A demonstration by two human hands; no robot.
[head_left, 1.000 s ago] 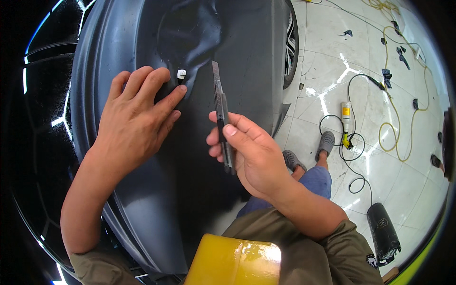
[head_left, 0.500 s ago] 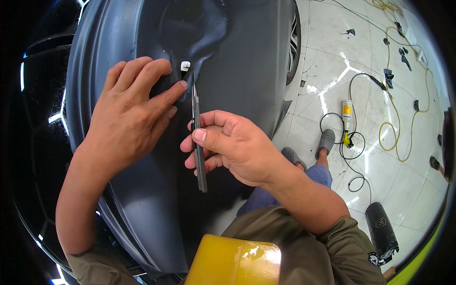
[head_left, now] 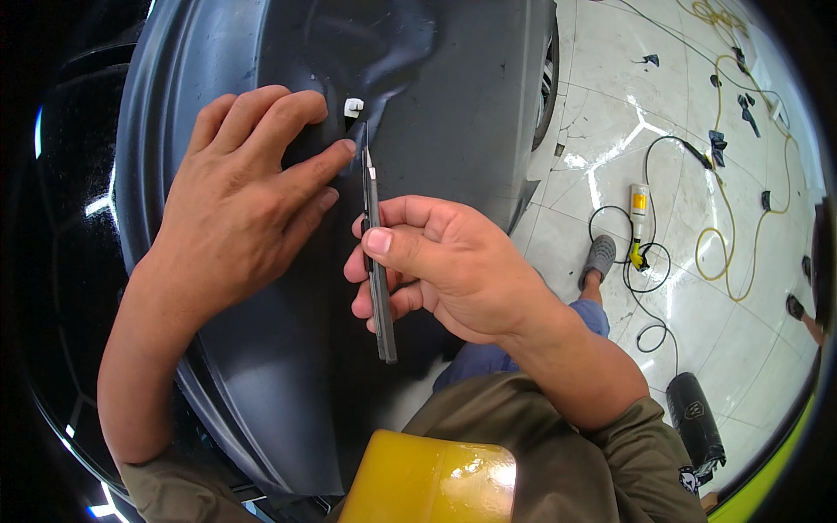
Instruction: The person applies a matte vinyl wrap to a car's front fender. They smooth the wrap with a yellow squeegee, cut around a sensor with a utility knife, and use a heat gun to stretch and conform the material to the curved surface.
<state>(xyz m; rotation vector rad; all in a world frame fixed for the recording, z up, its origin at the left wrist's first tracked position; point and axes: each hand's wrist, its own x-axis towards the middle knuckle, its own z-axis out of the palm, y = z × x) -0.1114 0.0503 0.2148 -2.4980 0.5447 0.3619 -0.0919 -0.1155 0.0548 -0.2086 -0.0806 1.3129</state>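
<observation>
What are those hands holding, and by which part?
The right hand holds a utility knife by its handle, gripped between thumb and fingers. No tool shows in the left hand; whether it pinches the dark surface cannot be told.

Car bodywork (head_left: 462, 131) and a floor-strewn hose (head_left: 697, 258) suggest a workshop.

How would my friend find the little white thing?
Start at the big dark grey car panel, then find the left hand over it. Near its index fingertip and the tip of the grey cutter sits a small blocky piece. Unlike the panel and cutter, it is bright white.
</observation>
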